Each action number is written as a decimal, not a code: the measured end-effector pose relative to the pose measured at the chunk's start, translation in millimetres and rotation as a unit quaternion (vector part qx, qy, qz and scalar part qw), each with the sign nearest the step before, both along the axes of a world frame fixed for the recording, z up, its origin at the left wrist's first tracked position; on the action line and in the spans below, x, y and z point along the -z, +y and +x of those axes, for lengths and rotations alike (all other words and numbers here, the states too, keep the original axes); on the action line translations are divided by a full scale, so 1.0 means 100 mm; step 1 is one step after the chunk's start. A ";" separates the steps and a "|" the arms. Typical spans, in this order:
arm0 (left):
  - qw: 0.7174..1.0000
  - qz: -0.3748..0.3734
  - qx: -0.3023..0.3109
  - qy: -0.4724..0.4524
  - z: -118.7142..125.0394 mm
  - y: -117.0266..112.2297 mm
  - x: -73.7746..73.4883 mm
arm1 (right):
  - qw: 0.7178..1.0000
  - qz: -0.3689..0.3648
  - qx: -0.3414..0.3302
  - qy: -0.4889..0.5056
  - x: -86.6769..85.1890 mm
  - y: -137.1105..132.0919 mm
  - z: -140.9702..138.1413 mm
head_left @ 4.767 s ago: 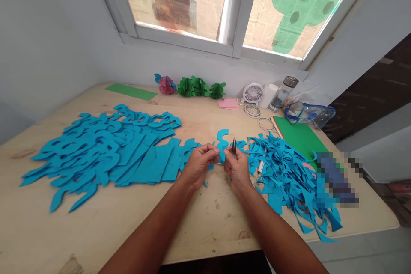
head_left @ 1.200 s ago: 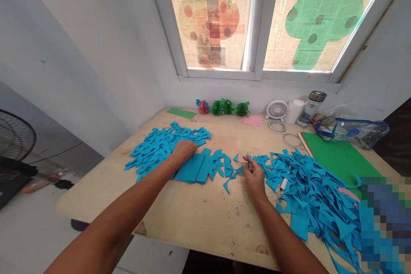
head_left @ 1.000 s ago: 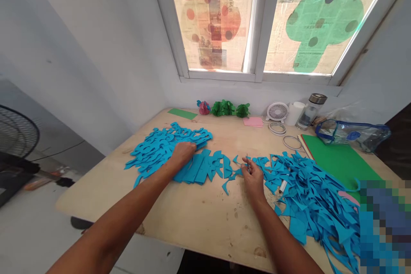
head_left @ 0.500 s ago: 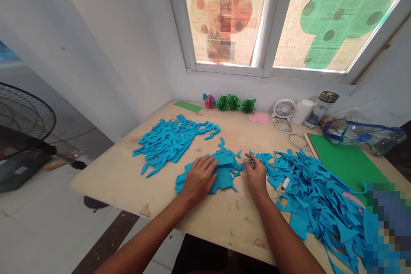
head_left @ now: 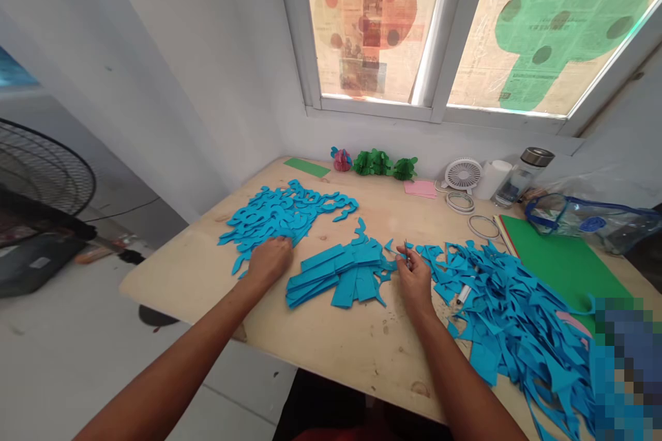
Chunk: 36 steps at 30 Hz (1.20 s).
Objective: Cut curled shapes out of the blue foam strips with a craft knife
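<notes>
1. Table (head_left: 331, 337), pale wood, specks + marks on it; the stack of folded blue paper (head_left: 331, 269) lies fanned about mid-table (ref. pt. below).
2. Pile of wavy blue cut-outs (head_left: 274, 213) L of stack, bare wood btwn; heap of blue offcuts (head_left: 517, 303) R of stack, white marker (head_left: 464, 294) at its L side.
3. Beyond stack, nr wall: green strip (head_left: 307, 167), pink paper ball (head_left: 341, 161), green paper balls (head_left: 380, 162), pink sheets (head_left: 420, 188). Beyond + R of stack: white mini fan (head_left: 463, 173), bottle (head_left: 523, 176), clear pouch (head_left: 589, 220) w/ blue trim, green sheets (head_left: 563, 262).
4. Window frame (head_left: 439, 83) behind, higher than stack; newsprint on panes, reddish + green mushroom shapes showing. Floor fan (head_left: 41, 172) well L of stack, off table.
5. L hand (head_left: 272, 258) L of stack, at pile's nr edge, fingers curled; can't tell if it grips a pc. R hand (head_left: 415, 282) just R of stack, closed round dark scissors (head_left: 406, 246), blades pointing away from person.
6. Vs 4.8 s ago: hands were together on a wavy pc, now well apart; view's turned L, floor fan now shows.
7. Vs 1.0 s ago: stack abutted pile, now a gap. Vs 0.5 s ago: L hand lay on stack, now off it; wavy pc (head_left: 360, 227) same spot, stack's far end.
</notes>
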<state>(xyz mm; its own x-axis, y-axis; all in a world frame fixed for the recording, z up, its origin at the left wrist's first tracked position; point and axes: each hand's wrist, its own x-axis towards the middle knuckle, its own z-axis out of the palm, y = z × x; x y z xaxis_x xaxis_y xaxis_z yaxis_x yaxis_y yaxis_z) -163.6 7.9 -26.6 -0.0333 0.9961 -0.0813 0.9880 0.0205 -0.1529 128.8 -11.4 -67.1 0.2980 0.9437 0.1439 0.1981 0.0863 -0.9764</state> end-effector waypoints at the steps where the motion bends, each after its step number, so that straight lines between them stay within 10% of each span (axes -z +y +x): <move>1: 1.000 -0.005 0.000 0.002 0.00 0.01 0.00 | 1.000 -0.002 -0.002 -0.002 0.00 0.00 0.00; 11: 1.000 0.008 -0.029 0.004 0.15 -0.16 -0.24 | 1.000 0.005 -0.006 0.003 -0.01 -0.01 0.00; 17: 0.987 0.008 0.034 -0.154 0.40 -0.42 -0.29 | 1.000 0.002 0.001 -0.010 0.02 0.02 0.01; 27: 1.000 -0.009 -0.011 -0.015 0.01 0.09 -0.02 | 1.000 -0.010 -0.007 -0.012 0.06 0.03 0.02; 36: 0.999 -0.028 0.004 -0.040 -0.18 0.30 -0.11 | 1.000 -0.003 -0.001 -0.017 0.05 0.03 0.01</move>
<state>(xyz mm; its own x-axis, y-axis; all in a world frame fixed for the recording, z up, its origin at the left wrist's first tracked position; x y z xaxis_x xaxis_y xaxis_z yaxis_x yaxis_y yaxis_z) -181.7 38.3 -15.4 -0.0171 0.9902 -0.1386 0.9972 0.0067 -0.0751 130.0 -8.4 -71.8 0.2917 0.9450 0.1478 0.2307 0.0804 -0.9697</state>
